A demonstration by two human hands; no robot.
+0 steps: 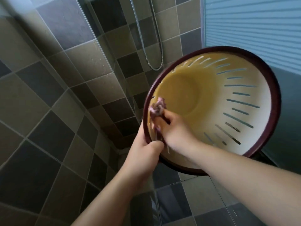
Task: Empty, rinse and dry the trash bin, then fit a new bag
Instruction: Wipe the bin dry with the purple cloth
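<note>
The trash bin (254, 88) is cream inside with slotted walls and a dark red rim, tipped so its mouth faces me at right of centre. It holds no rubbish. My left hand (145, 149) grips the lower left rim, thumb curled over the edge. My right hand (172, 129) reaches inside the mouth and holds a small purple-pink cloth (157, 108) pressed against the inner wall near the left rim. The cloth is blurred.
Grey and dark tiled walls (57, 95) surround me, meeting in a corner behind the bin. A metal shower hose (156, 46) hangs in a loop on the far wall. A ribbed frosted glass panel (252, 26) stands at the upper right. Tiled floor (187, 201) lies below.
</note>
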